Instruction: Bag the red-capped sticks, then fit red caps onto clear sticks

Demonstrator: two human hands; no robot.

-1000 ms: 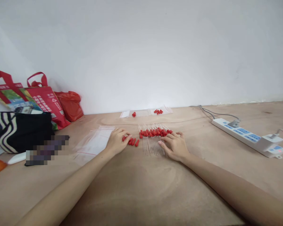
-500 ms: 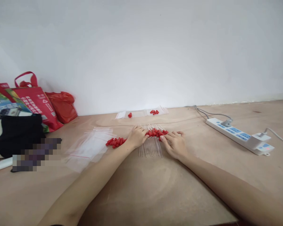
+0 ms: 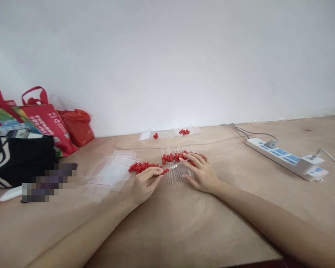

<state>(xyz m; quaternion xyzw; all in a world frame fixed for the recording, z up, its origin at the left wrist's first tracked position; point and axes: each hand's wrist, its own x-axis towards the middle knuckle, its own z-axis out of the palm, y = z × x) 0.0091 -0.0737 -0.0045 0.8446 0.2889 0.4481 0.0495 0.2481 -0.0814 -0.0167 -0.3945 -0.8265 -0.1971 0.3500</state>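
Observation:
My left hand pinches a dropper by its red rubber bulb, with the clear tube pointing right and slightly away from me. A row of clear-tubed droppers with red bulbs lies in front, tubes pointing both toward and away from me. Over the right end of this row rests my right hand, its fingers stretched out and touching bulbs; they hide part of the row. To the left, close behind my left hand, is a pile of loose red rubber bulbs.
Flat clear zip bags lie left of the bulbs. By the wall, more bags hold small red pieces. A white power strip with cables lies at the right. Red bags and a black striped bag stand at the left.
My left hand has moved from the row toward me and left, and now pinches a dropper. My right hand has shifted left over the row. More of the row shows.

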